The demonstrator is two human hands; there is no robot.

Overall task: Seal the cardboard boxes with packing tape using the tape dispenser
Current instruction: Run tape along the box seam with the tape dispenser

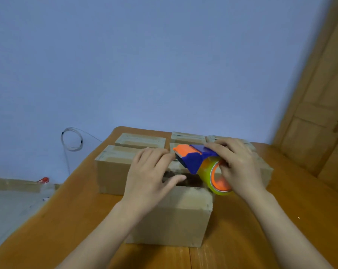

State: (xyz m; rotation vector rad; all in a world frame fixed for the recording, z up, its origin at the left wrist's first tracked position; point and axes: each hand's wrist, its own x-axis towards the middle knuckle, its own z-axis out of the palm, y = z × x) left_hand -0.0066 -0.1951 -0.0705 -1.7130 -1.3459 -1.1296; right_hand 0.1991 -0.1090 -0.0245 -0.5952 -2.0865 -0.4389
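A cardboard box [175,216] stands nearest me on the wooden table, with a dark gap showing in its top. My left hand [150,177] lies on the box's top left, fingers reaching toward the dispenser's front edge and thumb beside the gap. My right hand [236,166] grips the blue and orange tape dispenser [195,158], which carries a yellowish roll of tape [216,177] and hovers over the box's far right corner. Whether tape touches the box is unclear.
Several more cardboard boxes stand behind: one at the left [111,167], one farther back [141,140], others at the back right [187,137]. The wooden table [76,220] drops off at the left. A coiled white cable [72,139] hangs on the wall; a wooden door [319,123] stands right.
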